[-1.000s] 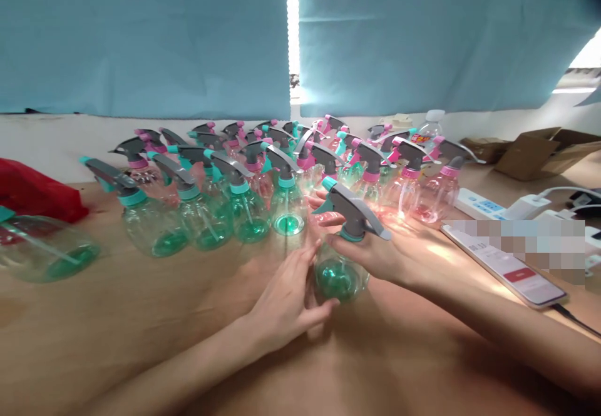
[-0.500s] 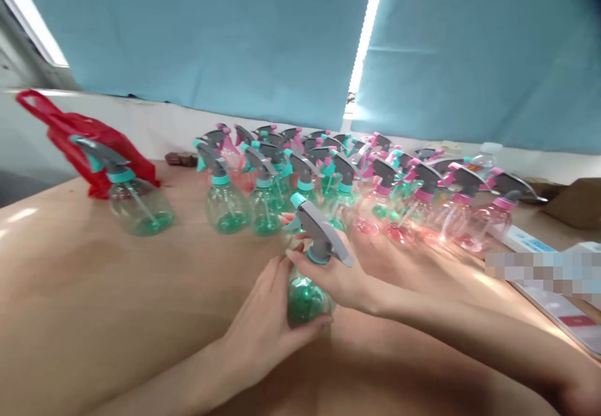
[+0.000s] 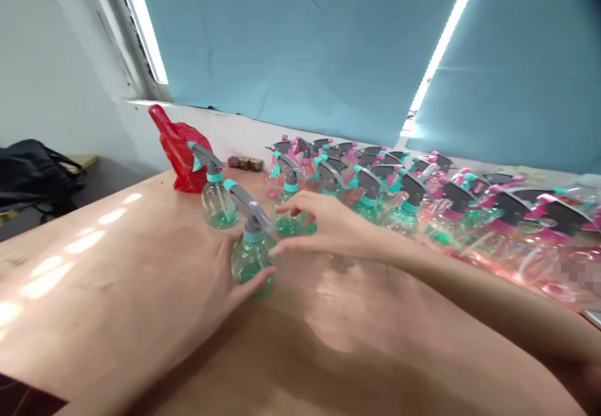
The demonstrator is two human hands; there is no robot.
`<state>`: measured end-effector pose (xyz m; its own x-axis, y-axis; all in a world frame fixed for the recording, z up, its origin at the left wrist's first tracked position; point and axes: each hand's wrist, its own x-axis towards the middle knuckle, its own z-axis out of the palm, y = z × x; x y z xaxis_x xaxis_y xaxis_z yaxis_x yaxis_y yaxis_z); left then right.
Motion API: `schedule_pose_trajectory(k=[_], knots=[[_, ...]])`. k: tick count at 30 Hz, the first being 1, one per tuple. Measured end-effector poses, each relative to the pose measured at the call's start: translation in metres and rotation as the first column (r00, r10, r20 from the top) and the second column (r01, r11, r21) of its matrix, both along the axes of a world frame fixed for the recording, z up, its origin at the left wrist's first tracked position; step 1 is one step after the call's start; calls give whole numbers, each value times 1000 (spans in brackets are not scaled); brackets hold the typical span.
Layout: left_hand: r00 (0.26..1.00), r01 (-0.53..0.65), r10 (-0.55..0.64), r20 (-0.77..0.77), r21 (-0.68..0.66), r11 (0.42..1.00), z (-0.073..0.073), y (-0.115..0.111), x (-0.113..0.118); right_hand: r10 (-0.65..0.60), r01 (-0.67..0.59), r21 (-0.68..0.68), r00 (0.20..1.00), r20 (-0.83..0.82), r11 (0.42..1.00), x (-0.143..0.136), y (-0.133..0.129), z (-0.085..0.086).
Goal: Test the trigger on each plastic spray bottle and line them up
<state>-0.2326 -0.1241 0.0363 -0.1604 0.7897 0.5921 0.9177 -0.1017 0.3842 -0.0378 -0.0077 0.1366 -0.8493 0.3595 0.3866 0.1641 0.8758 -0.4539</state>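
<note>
My left hand (image 3: pixel 223 284) is wrapped round the side of a clear green spray bottle (image 3: pixel 251 256) with a grey head and turquoise collar, its thumb across the front. The bottle is upright; most of my left fingers are hidden behind it. Just to the right of that bottle, my right hand (image 3: pixel 328 219) is open, thumb and fingers apart, the thumb tip close to the bottle's side. Whether the thumb touches it I cannot tell. Behind my right hand stands another green spray bottle (image 3: pixel 287 206). A further green spray bottle (image 3: pixel 218 200) is behind and left of the held one.
Several pink and green spray bottles (image 3: pixel 453 209) stand in rows along the back and right of the wooden table (image 3: pixel 107 291). A red plastic bag (image 3: pixel 188 153) and small dark boxes (image 3: pixel 245 163) lie at the back left. Beyond the table's left edge is a black bag (image 3: pixel 32 172).
The view has turned left. The spray bottle in my left hand has moved left, near the lone green bottle. My right hand has let go of its neck and spread its fingers.
</note>
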Motion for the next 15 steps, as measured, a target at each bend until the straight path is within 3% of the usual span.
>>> schedule_pose_trajectory(k=[3,7,9,15], knots=[[990,-68,74,-119,55,996,8,15,-25,-134,157,130,977,-168,979,-5,16,16],[973,-100,108,-204,45,994,21,38,-41,-327,374,308,925,-194,875,-22,36,28],[917,-167,170,-361,40,985,25,50,-44,-414,444,363,896,-161,819,-32,45,28],[859,-239,232,-456,44,970,31,72,-45,-572,551,417,816,-87,723,-57,58,18]])
